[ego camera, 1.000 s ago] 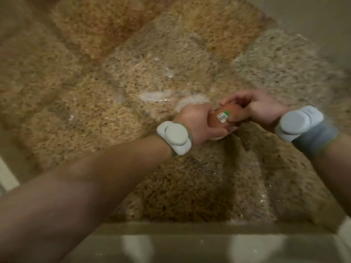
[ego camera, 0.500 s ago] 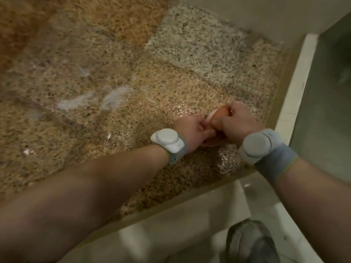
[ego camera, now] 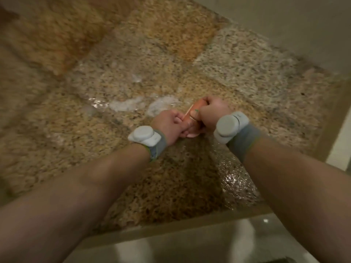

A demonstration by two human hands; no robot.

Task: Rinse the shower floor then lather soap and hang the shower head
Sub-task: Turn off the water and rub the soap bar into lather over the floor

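Soap takes up the middle of the view: an orange soap (ego camera: 188, 118) held between both hands above the shower floor (ego camera: 247, 59), nearer its right edge than its left. The right hand (ego camera: 212, 111) is curled over the soap's upper end, knuckles up, with its thumb lying across the side. The left hand (ego camera: 169, 124) grips the lower end, its fingers folded against the soap from below. The two hands touch round it, and their fingers hide most of it; only a strip of orange with a bit of pale label shows.

Each wrist carries a grey band with a pale rounded unit, one on the left wristband (ego camera: 145, 136) and one on the right wristband (ego camera: 230, 125). Both forearms reach in from the near edge and cover much of the floor there.

The floor is speckled stone tiles in tan, orange and grey, blurred toward the far left corner. White foam patches (ego camera: 125, 105) lie just beyond the left hand. A wet, glinting stretch (ego camera: 233, 179) shows under the right forearm. A smooth curb (ego camera: 171, 232) runs along the near edge, with glossy flooring (ego camera: 190, 249) outside it. A plain wall (ego camera: 284, 19) rises at the far right corner.
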